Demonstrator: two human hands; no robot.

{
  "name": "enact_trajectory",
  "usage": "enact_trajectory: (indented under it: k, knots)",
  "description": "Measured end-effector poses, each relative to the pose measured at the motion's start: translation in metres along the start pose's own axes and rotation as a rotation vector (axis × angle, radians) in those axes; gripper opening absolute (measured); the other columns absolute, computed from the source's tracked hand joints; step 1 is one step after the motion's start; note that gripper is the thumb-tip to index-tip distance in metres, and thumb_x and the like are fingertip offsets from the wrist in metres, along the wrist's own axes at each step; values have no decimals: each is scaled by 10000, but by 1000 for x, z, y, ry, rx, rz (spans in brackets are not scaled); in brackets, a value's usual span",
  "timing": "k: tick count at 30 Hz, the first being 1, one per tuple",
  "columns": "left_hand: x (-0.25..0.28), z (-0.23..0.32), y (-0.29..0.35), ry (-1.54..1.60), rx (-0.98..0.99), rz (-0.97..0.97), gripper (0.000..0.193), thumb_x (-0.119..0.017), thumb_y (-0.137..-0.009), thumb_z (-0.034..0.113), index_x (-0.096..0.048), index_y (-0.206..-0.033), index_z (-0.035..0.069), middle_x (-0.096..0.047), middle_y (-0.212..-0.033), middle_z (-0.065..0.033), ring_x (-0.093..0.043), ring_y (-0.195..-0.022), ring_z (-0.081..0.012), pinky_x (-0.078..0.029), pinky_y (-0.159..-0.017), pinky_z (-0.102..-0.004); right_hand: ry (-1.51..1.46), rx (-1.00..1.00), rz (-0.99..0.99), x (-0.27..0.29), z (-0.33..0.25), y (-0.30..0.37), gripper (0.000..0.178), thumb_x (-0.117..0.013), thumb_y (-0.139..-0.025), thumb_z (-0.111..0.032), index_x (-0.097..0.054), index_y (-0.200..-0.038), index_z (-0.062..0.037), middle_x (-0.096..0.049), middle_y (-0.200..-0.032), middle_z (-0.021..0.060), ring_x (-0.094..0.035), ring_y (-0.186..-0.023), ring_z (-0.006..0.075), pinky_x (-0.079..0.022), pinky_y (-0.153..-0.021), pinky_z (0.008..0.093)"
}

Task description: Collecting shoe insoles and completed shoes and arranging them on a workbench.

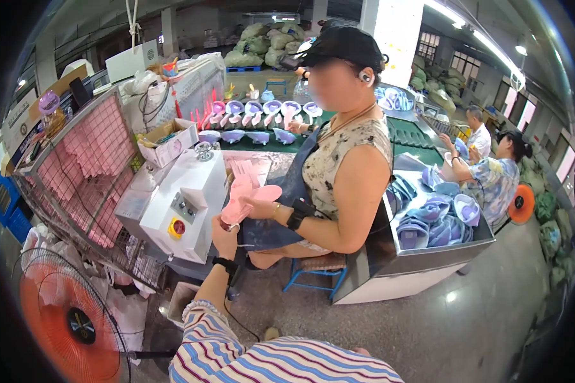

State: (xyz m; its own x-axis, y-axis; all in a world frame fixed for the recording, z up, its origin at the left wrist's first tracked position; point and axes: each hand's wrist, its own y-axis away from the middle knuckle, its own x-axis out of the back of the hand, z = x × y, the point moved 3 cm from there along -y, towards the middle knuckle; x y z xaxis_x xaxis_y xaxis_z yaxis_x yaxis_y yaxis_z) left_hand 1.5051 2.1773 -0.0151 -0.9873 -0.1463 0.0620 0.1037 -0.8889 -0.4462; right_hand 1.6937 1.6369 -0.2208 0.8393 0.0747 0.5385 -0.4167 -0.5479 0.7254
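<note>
My left hand (pixel 224 240), a dark band on its wrist, reaches up from the lower edge in a striped sleeve. Its fingers are closed at the lower end of a bunch of pink plastic toy pieces (pixel 235 205). The bunch looks like a toy rake (pixel 243 173) with prongs upward and a rounded shovel blade (pixel 267 193) pointing right. A seated co-worker's hand (pixel 259 208) grips the same bunch from the right, just above my fingers. What lies inside my fingertips is partly hidden. My right hand does not show.
A white machine (pixel 184 198) with a red knob stands left of my hand. Further left are a wire cage of pink pieces (pixel 92 159) and an orange fan (pixel 64 319). Blue-purple scoops line a green conveyor (pixel 278 142); more fill a metal bin (pixel 428 252) beyond the co-worker's stool (pixel 313 276).
</note>
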Motion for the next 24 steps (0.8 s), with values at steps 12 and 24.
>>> enact_trajectory:
  k: [12, 24]
  knots:
    - [-73, 69, 327, 290, -367, -1368, 161, -468, -851, 168, -569, -822, 46, -559, -720, -124, -557, -673, -312, -455, -597, -401, -191, -120, -39, -128, 183, -30, 416, -493, -798, -449, -638, -1022, -131, -636, -984, 63, -577, -967, 186, -419, -861, 305]
    - [-174, 271, 648, 570, 513, -2183, 177, -379, -926, 181, -480, -841, 63, -449, -735, 10, -436, -655, -75, -389, -599, -241, -1131, 451, 796, 68, 173, 192, 602, -693, -734, -220, -364, -1218, -76, -525, -1070, 94, -549, -891, 176, -466, -770, 319]
